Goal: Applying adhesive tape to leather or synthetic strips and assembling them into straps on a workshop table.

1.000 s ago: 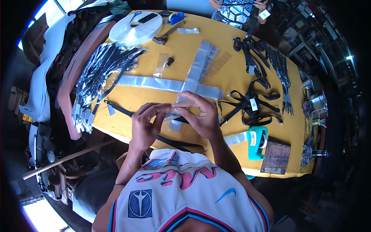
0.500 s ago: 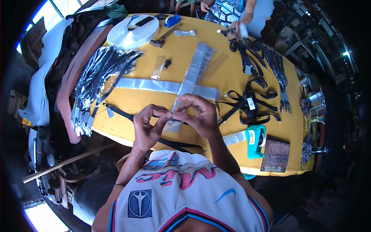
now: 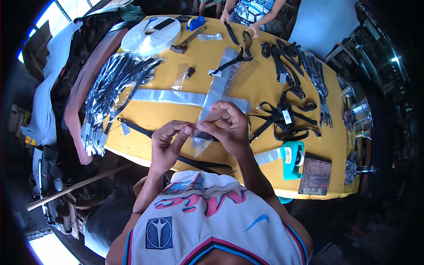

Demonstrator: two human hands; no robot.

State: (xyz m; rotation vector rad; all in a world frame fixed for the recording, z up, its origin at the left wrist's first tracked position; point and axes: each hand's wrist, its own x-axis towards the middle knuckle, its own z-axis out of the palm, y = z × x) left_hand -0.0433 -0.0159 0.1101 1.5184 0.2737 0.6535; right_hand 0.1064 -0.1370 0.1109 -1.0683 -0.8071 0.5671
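My right hand [image 3: 227,128] pinches the top of a clear plastic sleeve [image 3: 202,146], which hangs down toward my body. Close against it on the left, the thumb and fingertips of my left hand [image 3: 168,142] are pressed together at the sleeve's upper edge. Just beyond my fingers lies a stack of long clear plastic sleeves [image 3: 218,84], slanting away from me. It crosses a wide clear plastic strip [image 3: 168,96] laid sideways. A black strap [image 3: 139,128] with a small tag runs beneath my hands, and another black strap [image 3: 201,164] lies nearer the table edge.
At right sit a tangled black strap harness [image 3: 287,115], a teal tape dispenser [image 3: 292,161] and a dark flat plate [image 3: 315,174]. Wrapped black straps [image 3: 117,84] pile up at left, near a white roll [image 3: 152,39] and hammer [image 3: 187,40]. Across the table, a person's hands [image 3: 253,30] hold a black strap.
My fingertips have parted slightly, and more of the sleeve shows below them. Across the table, the other person has brought a black strap over the stack of sleeves.
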